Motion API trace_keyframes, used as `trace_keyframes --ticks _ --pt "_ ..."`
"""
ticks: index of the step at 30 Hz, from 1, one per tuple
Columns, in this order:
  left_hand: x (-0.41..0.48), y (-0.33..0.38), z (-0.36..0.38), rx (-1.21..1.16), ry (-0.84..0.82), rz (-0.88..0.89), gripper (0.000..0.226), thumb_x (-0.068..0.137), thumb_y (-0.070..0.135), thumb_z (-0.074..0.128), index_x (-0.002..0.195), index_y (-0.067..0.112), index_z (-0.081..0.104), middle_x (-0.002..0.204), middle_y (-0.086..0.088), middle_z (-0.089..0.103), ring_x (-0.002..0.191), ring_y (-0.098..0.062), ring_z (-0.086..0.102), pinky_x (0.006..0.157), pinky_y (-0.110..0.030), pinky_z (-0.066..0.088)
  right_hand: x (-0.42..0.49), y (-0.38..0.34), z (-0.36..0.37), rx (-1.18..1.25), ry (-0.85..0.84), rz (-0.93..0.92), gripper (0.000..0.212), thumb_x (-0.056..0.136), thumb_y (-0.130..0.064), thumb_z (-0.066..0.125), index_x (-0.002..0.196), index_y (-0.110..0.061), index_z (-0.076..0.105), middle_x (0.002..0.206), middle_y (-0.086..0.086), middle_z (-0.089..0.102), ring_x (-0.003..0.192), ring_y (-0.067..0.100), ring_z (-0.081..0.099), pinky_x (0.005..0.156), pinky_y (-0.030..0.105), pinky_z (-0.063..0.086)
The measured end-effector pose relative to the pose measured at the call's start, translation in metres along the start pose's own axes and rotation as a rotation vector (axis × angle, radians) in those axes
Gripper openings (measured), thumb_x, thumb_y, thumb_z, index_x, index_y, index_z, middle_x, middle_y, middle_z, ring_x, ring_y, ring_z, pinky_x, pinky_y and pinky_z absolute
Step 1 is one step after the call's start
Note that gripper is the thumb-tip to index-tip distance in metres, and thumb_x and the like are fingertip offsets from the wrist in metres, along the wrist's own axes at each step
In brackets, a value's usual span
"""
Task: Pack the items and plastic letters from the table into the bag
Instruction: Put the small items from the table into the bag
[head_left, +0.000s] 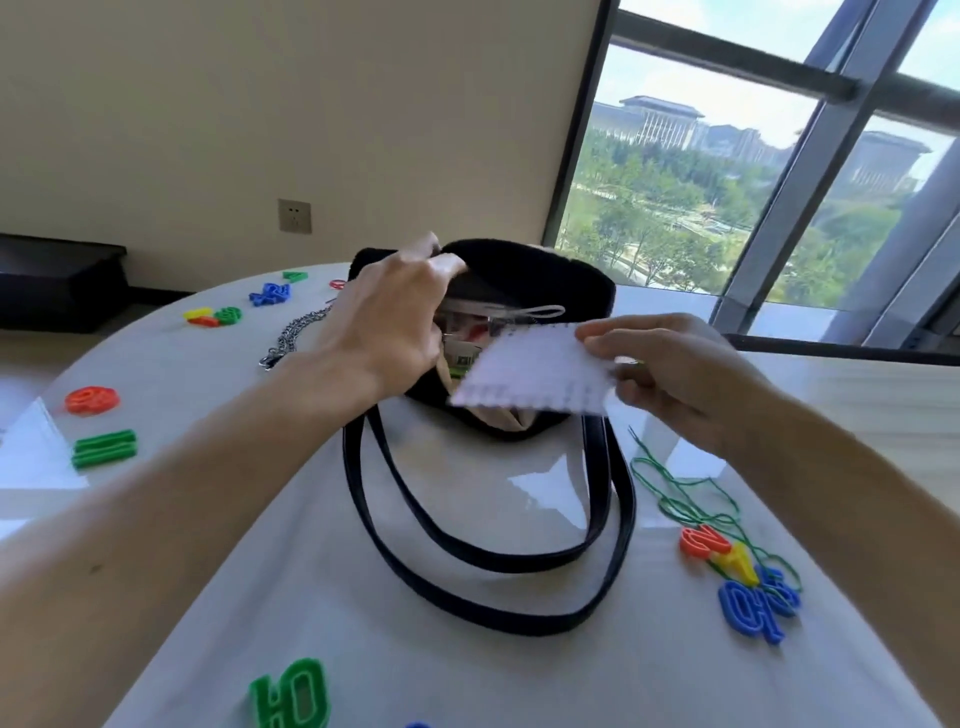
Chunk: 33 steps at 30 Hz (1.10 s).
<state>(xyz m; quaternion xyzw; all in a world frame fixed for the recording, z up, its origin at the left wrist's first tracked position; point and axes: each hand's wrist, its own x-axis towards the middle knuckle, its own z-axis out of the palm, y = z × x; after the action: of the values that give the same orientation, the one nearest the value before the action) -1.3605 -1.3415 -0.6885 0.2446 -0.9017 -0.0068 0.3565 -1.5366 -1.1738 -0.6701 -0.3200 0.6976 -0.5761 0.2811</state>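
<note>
At a white table (467, 675), a person's left hand (387, 332) grips the rim of a black fuzzy bag (545, 280), pulling its mouth open. The right hand (675, 374) pinches a white perforated sheet (530, 374), blurred and possibly plastic canvas, just above the opening. Coloured plastic letters (293, 693) lie scattered around the bag, some overlapped by green thread (680, 493) at right. A metal chain (291, 332) lies at left.

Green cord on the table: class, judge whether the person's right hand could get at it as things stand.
Probably yes, though not freely: the green cord lies uncovered on the table near the right hand, but that hand pinches a white sheet over the bag.
</note>
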Motion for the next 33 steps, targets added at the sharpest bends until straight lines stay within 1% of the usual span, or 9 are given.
trace_keyframes --ticks 6,11,13,17,21,23,26,30,33 --pt "0.001 -0.001 -0.004 0.007 -0.001 0.0 0.056 0.08 -0.001 0.064 0.134 0.014 0.057 0.117 0.0 0.051 0.092 -0.032 0.063 0.074 -0.047 0.054 0.018 0.012 0.048 0.343 0.234 -0.133 0.013 0.086 -0.008 0.076 0.097 -0.016 0.076 0.08 0.001 0.073 0.066 0.007 0.062 0.06 0.015 0.052" --pt "0.003 -0.002 -0.013 0.009 -0.079 -0.039 0.043 0.081 0.004 0.062 0.122 0.017 0.06 0.112 -0.002 0.048 0.089 -0.034 0.061 0.072 -0.048 0.053 0.013 0.019 0.06 0.486 0.333 -0.269 0.013 0.081 -0.006 0.079 0.088 -0.017 0.08 0.081 0.005 0.072 0.074 0.017 0.066 0.073 0.031 0.058" --pt "0.004 -0.001 -0.017 0.025 -0.12 -0.047 0.033 0.082 0.006 0.063 0.113 0.016 0.061 0.107 0.0 0.046 0.088 -0.033 0.061 0.071 -0.048 0.053 0.013 0.02 0.061 0.489 0.293 -0.262 0.012 0.081 -0.008 0.08 0.088 -0.017 0.08 0.088 0.008 0.075 0.084 0.025 0.071 0.08 0.039 0.06" --pt "0.006 0.005 -0.016 0.084 -0.147 -0.061 0.048 0.078 -0.003 0.058 0.123 0.015 0.059 0.117 -0.001 0.044 0.098 -0.031 0.058 0.075 -0.047 0.054 0.027 0.022 0.067 0.367 0.422 -0.184 0.017 0.086 -0.009 0.078 0.101 -0.015 0.078 0.089 0.005 0.076 0.075 0.015 0.071 0.07 0.025 0.06" --pt "0.004 0.015 -0.01 0.128 -0.124 -0.065 0.049 0.079 -0.002 0.061 0.125 0.013 0.057 0.127 -0.003 0.042 0.106 -0.027 0.055 0.077 -0.044 0.055 0.042 0.017 0.09 0.381 0.536 -0.206 0.02 0.089 -0.015 0.075 0.109 -0.021 0.075 0.114 0.003 0.073 0.104 0.02 0.071 0.094 0.039 0.059" --pt "0.004 0.018 -0.009 0.14 -0.109 -0.076 0.04 0.078 -0.002 0.062 0.114 0.012 0.058 0.128 -0.005 0.042 0.103 -0.027 0.054 0.072 -0.041 0.053 0.044 0.015 0.105 0.443 0.536 -0.22 0.033 0.092 -0.017 0.072 0.125 -0.019 0.069 0.126 0.0 0.069 0.114 0.02 0.068 0.099 0.04 0.056" --pt "0.005 0.019 -0.011 0.157 -0.109 -0.092 0.037 0.078 0.001 0.063 0.113 0.012 0.057 0.127 -0.005 0.042 0.104 -0.028 0.054 0.067 -0.039 0.048 0.044 0.023 0.127 0.3 0.414 -0.183 0.047 0.094 -0.023 0.065 0.14 -0.023 0.057 0.136 0.001 0.063 0.121 0.021 0.063 0.104 0.044 0.051" --pt "0.004 0.017 -0.011 0.13 -0.122 -0.089 0.036 0.079 0.004 0.063 0.112 0.015 0.057 0.127 -0.003 0.042 0.108 -0.027 0.054 0.07 -0.041 0.049 0.045 0.017 0.139 0.23 0.188 0.011 0.052 0.077 -0.03 0.048 0.129 -0.029 0.052 0.117 0.012 0.068 0.097 0.028 0.066 0.095 0.057 0.054" --pt "0.002 0.02 -0.009 0.091 -0.137 -0.069 0.035 0.078 0.003 0.063 0.11 0.017 0.056 0.127 -0.001 0.042 0.108 -0.026 0.055 0.069 -0.041 0.048 0.055 0.003 0.139 0.223 0.215 0.013 0.023 0.079 -0.023 0.045 0.101 -0.025 0.051 0.105 0.016 0.067 0.093 0.034 0.069 0.082 0.049 0.059"
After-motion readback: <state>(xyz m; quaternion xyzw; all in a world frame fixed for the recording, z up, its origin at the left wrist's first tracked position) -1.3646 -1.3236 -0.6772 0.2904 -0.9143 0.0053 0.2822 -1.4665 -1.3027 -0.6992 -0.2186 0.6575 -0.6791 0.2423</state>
